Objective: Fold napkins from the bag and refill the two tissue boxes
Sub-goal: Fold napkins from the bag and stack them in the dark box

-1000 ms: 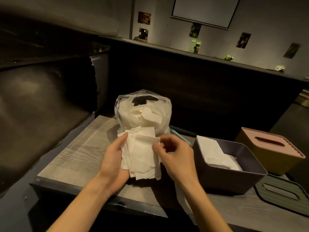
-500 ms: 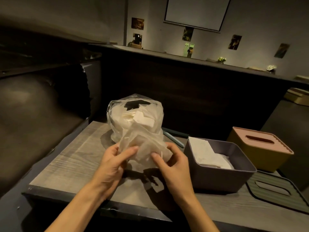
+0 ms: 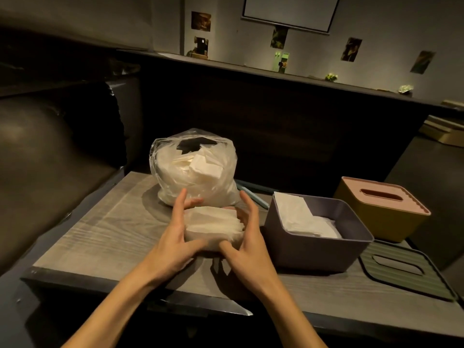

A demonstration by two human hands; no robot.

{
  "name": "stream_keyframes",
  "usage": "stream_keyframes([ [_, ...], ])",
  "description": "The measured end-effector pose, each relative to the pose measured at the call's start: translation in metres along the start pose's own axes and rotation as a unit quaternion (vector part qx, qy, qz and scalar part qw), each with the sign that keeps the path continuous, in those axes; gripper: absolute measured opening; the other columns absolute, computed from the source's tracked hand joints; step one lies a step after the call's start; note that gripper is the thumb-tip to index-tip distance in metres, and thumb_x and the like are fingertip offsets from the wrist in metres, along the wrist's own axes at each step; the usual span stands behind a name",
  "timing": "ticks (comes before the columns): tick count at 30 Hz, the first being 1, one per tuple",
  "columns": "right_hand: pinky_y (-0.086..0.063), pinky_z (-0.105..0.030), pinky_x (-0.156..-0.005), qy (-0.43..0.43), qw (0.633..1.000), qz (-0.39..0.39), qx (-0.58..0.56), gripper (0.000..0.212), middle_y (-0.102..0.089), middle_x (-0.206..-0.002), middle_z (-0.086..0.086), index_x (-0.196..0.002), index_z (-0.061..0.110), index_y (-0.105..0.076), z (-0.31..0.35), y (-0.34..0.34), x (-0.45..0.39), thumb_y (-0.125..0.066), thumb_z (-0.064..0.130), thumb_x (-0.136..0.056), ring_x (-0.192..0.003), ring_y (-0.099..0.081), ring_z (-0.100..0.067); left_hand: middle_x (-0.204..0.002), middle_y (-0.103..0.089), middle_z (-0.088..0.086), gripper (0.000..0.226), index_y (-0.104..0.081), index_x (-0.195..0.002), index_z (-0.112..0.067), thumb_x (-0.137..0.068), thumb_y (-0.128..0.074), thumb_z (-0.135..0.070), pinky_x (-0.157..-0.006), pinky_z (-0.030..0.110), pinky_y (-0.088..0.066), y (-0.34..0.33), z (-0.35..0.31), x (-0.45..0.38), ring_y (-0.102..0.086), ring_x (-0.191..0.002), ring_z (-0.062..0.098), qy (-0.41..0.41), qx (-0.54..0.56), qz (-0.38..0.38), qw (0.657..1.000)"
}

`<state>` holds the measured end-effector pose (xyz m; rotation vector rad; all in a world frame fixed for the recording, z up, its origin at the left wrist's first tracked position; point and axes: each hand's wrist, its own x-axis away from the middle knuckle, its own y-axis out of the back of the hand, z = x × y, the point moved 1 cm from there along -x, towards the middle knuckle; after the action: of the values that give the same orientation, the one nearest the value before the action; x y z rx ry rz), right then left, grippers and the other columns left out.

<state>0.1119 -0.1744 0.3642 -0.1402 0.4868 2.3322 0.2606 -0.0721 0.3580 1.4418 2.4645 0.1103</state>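
Note:
A clear plastic bag (image 3: 193, 172) full of white napkins stands at the back of the wooden table (image 3: 100, 234). Just in front of it lies a folded stack of napkins (image 3: 213, 227). My left hand (image 3: 173, 239) presses its left side and my right hand (image 3: 248, 242) its right side, fingers straight and thumbs along the front edge. To the right, the open purple tissue box (image 3: 313, 249) holds several folded napkins (image 3: 296, 214). Behind that is the yellow tissue box (image 3: 381, 217) with its pink slotted lid on.
A dark green slotted lid (image 3: 401, 270) lies flat at the table's right front. A thin teal object (image 3: 253, 194) pokes out behind the bag. A dark sofa fills the left, and a dark partition wall rises behind the table.
The loose napkins I held up in front of the bag are now gathered into a folded stack lower down, squeezed between both hands.

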Motion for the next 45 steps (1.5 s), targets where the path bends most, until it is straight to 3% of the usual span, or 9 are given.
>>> stream_keyframes([
  [9,-0.054,-0.038,-0.106,-0.017,0.998,-0.055,-0.003,0.077,-0.063,-0.129,0.018,-0.149,0.052,-0.032,-0.009,0.001,-0.006,-0.065,0.009,-0.096,-0.122,-0.06,-0.002,-0.125,-0.065,-0.006,0.039,-0.049,-0.142,-0.036,-0.103,-0.058,-0.032,-0.094,0.035,-0.053,-0.023,0.001,-0.014,-0.063,-0.117,0.016,0.058,0.081,-0.274,0.957],
  [13,-0.052,-0.041,-0.109,-0.016,0.999,-0.047,0.005,0.069,-0.062,-0.135,0.014,-0.15,0.055,-0.031,-0.015,-0.002,-0.007,-0.065,0.021,-0.1,-0.126,-0.059,-0.006,-0.129,-0.062,-0.009,0.063,-0.041,-0.147,-0.042,-0.089,-0.059,-0.059,-0.1,0.042,-0.053,-0.025,-0.007,-0.009,-0.063,-0.118,0.015,0.069,0.135,-0.222,0.963],
  [21,-0.047,-0.02,-0.1,0.059,0.991,-0.065,0.098,0.038,-0.058,-0.128,0.016,-0.127,0.038,-0.056,-0.011,0.002,-0.006,-0.061,0.013,-0.099,-0.122,-0.055,-0.001,-0.121,-0.061,-0.012,0.077,-0.041,-0.139,-0.042,-0.083,-0.052,0.01,-0.071,0.014,-0.053,-0.022,-0.008,-0.01,-0.064,-0.104,0.009,0.078,0.112,-0.157,0.978],
  [25,-0.04,-0.012,-0.099,0.062,0.987,-0.052,0.137,0.029,-0.055,-0.127,0.018,-0.12,0.035,-0.059,-0.011,0.001,-0.008,-0.06,0.015,-0.099,-0.122,-0.053,0.001,-0.124,-0.063,-0.008,0.073,-0.044,-0.144,-0.041,-0.078,-0.059,-0.013,-0.089,0.033,-0.054,-0.014,-0.01,-0.01,-0.063,-0.113,0.017,0.09,0.157,-0.142,0.973],
  [30,-0.039,-0.009,-0.097,0.067,0.986,-0.058,0.14,0.029,-0.055,-0.125,0.018,-0.123,0.034,-0.057,-0.01,0.001,-0.007,-0.061,0.018,-0.099,-0.121,-0.053,0.001,-0.115,-0.062,-0.009,0.051,-0.045,-0.151,-0.021,-0.103,-0.058,-0.013,-0.072,0.009,-0.05,-0.01,-0.012,-0.018,-0.062,-0.101,0.002,0.091,0.092,-0.17,0.977],
  [35,-0.048,-0.021,-0.093,0.053,0.989,-0.065,0.118,0.025,-0.059,-0.12,0.018,-0.119,0.036,-0.055,-0.01,0.002,-0.007,-0.064,0.023,-0.099,-0.113,-0.057,0.0,-0.118,-0.071,-0.004,0.041,-0.054,-0.136,-0.033,-0.097,-0.063,-0.023,-0.088,0.027,-0.051,-0.007,-0.013,-0.01,-0.065,-0.119,0.019,0.084,0.137,-0.137,0.977],
  [38,-0.055,-0.035,-0.098,0.046,0.993,-0.079,0.071,0.032,-0.062,-0.124,0.016,-0.127,0.04,-0.051,-0.01,0.003,-0.007,-0.063,0.027,-0.102,-0.117,-0.06,-0.003,-0.13,-0.065,-0.011,0.079,-0.036,-0.143,-0.046,-0.076,-0.077,-0.056,-0.097,0.029,-0.049,-0.004,-0.012,-0.001,-0.063,-0.121,0.011,0.07,0.104,-0.036,0.991],
  [41,-0.053,-0.041,-0.106,0.029,0.997,-0.06,0.036,0.051,-0.06,-0.136,0.017,-0.141,0.048,-0.041,-0.01,0.004,-0.006,-0.064,0.026,-0.101,-0.126,-0.059,-0.005,-0.136,-0.052,-0.022,0.086,-0.026,-0.152,-0.045,-0.089,-0.079,-0.021,-0.104,0.028,-0.051,-0.002,-0.004,0.002,-0.058,-0.121,-0.005,0.034,-0.047,-0.062,0.996],
  [45,-0.054,-0.04,-0.106,-0.013,0.999,-0.004,0.052,0.076,-0.064,-0.132,0.014,-0.15,0.053,-0.024,-0.012,0.002,-0.007,-0.067,0.022,-0.096,-0.115,-0.065,-0.001,-0.152,-0.047,-0.002,0.085,-0.025,-0.155,-0.04,-0.094,-0.064,0.003,-0.105,0.026,-0.05,0.006,0.003,0.0,-0.055,-0.131,0.004,0.031,-0.005,-0.091,0.995],
])
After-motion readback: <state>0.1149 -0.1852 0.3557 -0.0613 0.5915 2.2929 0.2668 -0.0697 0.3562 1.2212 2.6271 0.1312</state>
